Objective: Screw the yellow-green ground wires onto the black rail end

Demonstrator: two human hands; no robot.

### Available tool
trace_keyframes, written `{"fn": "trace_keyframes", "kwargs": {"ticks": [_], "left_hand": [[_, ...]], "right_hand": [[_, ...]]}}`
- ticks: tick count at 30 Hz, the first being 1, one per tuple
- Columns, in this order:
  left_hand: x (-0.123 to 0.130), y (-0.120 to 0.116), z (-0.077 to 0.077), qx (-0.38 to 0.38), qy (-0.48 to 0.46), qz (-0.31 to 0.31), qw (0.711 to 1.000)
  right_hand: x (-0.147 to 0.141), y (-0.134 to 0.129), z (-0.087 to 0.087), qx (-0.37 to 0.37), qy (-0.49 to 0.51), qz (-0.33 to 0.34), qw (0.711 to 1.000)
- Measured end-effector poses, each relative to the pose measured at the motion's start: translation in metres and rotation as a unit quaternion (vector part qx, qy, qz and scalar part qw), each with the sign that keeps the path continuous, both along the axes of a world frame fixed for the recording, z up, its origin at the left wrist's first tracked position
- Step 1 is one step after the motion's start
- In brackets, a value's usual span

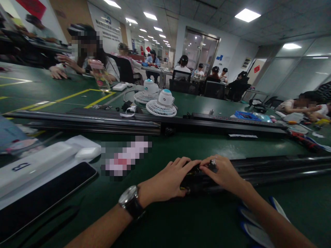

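Observation:
Long black bars (274,165) lie across the green table in front of me, running off to the right. My left hand (167,181), with a wristwatch (129,198) at its wrist, is closed around the bars' near left end, thumb below and fingers above. Close beside it, my right hand (226,174) bends over the top of the same end, its thumb and fingertips pinched together. What those fingertips hold is hidden. A small silvery piece (212,163) shows at the right fingers; whether it is a ring or a loose part I cannot tell.
A phone (49,203) and a long white box (38,165) lie at left. Behind are more black bars (103,122), two white fans (161,106), a bottle (100,77) and a blue tray (247,116). Blue-edged white items (256,230) lie under my right forearm. Other people sit beyond.

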State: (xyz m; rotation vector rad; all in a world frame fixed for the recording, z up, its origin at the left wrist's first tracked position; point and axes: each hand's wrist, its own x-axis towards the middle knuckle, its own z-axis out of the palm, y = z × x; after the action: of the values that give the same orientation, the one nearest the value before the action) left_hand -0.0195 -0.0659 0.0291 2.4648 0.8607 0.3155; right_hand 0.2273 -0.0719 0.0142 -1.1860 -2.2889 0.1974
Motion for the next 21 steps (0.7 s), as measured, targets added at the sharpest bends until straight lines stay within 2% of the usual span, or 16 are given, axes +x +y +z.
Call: {"fn": "trace_keyframes", "kwargs": {"ticks": [8,16,21], "left_hand": [[0.003,0.000,-0.005,0.015,-0.011,0.010,1.000],[-0.002,0.000,-0.003,-0.006,-0.030,-0.001,1.000],[-0.001,0.001,-0.017,0.032,-0.022,0.052,0.998]], "right_hand": [[-0.005,-0.001,0.000,-0.025,0.027,0.022,0.999],[-0.001,-0.002,0.003,-0.021,0.064,-0.013,0.998],[-0.003,-0.003,0.000,-0.046,0.076,-0.003,0.996]]}}
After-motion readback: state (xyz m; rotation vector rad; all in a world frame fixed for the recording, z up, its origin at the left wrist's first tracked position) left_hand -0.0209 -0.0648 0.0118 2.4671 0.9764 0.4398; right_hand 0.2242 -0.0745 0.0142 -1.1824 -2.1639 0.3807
